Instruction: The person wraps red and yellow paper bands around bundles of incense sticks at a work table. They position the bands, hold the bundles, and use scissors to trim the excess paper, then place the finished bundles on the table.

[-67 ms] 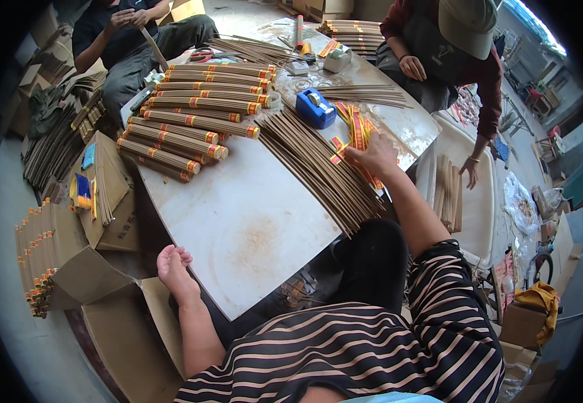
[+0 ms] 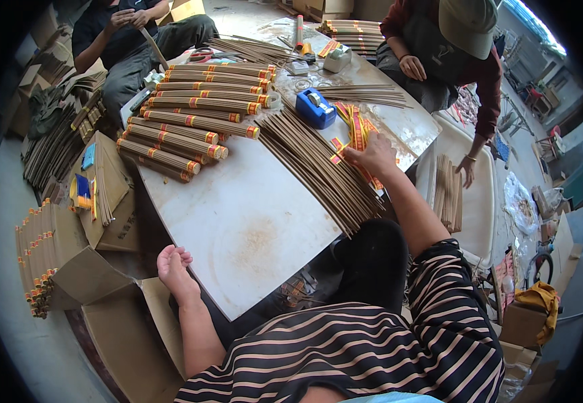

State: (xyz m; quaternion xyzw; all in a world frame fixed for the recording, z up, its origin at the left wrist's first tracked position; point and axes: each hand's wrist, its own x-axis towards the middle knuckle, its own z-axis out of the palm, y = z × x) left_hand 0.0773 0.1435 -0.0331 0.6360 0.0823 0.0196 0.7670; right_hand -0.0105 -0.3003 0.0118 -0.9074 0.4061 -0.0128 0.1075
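Over a pile of red-and-yellow paper strips at the table's right side, my right hand is closed, thumb and fingers pinched at a small red-and-yellow strip. Beneath its fingers runs a wide row of loose thin brown incense sticks. My left hand is beside the table's left front edge, palm up with fingers curled in, and nothing shows in it. Several finished bundles of incense sticks, wrapped with red-and-yellow bands, lie stacked at the table's far left.
A blue tape dispenser stands beside the strips on the white table. An open cardboard box is at my left. On the right, a co-worker's hand reaches into a white tub holding sticks. Another person sits far left.
My hands look almost still. The co-worker's hand over the white tub has shifted slightly.
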